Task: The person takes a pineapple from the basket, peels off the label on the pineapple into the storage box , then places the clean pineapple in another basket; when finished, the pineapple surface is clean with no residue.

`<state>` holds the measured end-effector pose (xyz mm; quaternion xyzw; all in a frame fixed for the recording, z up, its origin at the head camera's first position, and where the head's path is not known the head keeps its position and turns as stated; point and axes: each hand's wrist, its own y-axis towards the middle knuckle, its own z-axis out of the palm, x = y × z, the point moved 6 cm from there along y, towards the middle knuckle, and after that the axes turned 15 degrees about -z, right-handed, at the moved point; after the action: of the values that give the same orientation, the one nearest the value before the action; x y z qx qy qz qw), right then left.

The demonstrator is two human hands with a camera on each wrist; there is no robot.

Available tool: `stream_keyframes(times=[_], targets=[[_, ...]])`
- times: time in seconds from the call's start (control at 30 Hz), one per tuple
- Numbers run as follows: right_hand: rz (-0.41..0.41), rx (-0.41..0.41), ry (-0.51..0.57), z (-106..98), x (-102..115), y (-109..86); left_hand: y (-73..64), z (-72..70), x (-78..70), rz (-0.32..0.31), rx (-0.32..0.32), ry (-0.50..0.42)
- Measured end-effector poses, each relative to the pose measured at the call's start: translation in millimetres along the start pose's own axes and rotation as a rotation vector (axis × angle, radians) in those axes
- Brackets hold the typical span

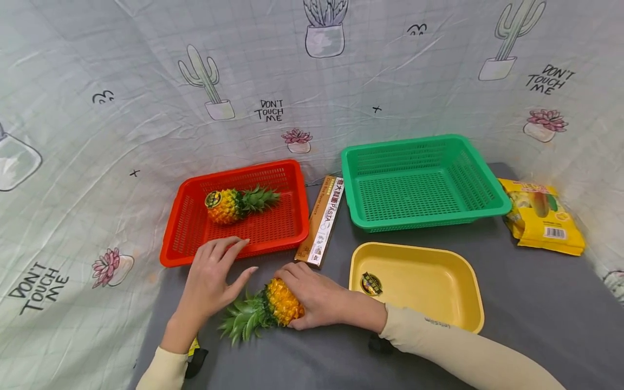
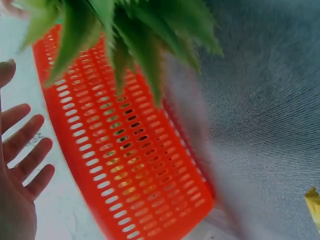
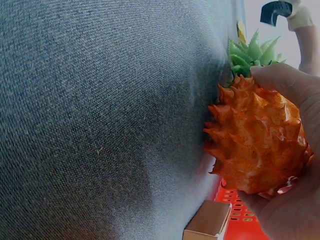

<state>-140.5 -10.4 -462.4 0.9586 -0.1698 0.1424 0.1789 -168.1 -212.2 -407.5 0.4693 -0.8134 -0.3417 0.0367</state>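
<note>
My right hand (image 1: 319, 297) grips a small pineapple (image 1: 285, 304) by its orange body, low over the grey cloth, its green crown toward the left. In the right wrist view the thumb and fingers wrap round the spiky fruit (image 3: 257, 140). My left hand (image 1: 210, 277) hovers left of the crown and in front of the red basket (image 1: 236, 250), fingers loosely spread and holding nothing. The left wrist view shows the leaves (image 2: 135, 40) near that hand, with the basket's slotted side behind. Another pineapple (image 1: 224, 207) lies on its side in the red basket.
A pasta box (image 1: 322, 222) lies between the red basket and a green basket (image 1: 407, 187). Nearer stands a yellow tray (image 1: 419, 276) with a dark round label, its front partly behind my right sleeve. A yellow packet (image 1: 543, 216) lies at the right. Patterned cloth (image 1: 361, 81) hangs behind.
</note>
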Motion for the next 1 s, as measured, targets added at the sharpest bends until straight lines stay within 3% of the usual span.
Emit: stream_keyframes(times=[0.2, 0.4, 0.57, 0.8, 1.0], targets=[[-0.002, -0.009, -0.002, 0.2, 0.2, 0.6, 3.2, 16.7, 22.5, -0.051, 0.057, 0.031], [-0.013, -0.012, 0.005, 0.5, 1.4, 0.9, -1.5, 24.8, 39.1, -0.114, 0.092, 0.048], [-0.018, -0.034, -0.007, -0.3, 1.4, 0.2, -3.1, 29.8, 43.9, -0.107, 0.093, 0.073], [-0.002, -0.019, 0.023, 0.9, 2.7, 0.5, -5.7, 31.9, 44.5, -0.089, 0.017, 0.143], [0.025, -0.010, 0.044, 0.5, 0.1, -1.2, -5.5, 34.5, 44.5, -0.106, 0.036, 0.145]])
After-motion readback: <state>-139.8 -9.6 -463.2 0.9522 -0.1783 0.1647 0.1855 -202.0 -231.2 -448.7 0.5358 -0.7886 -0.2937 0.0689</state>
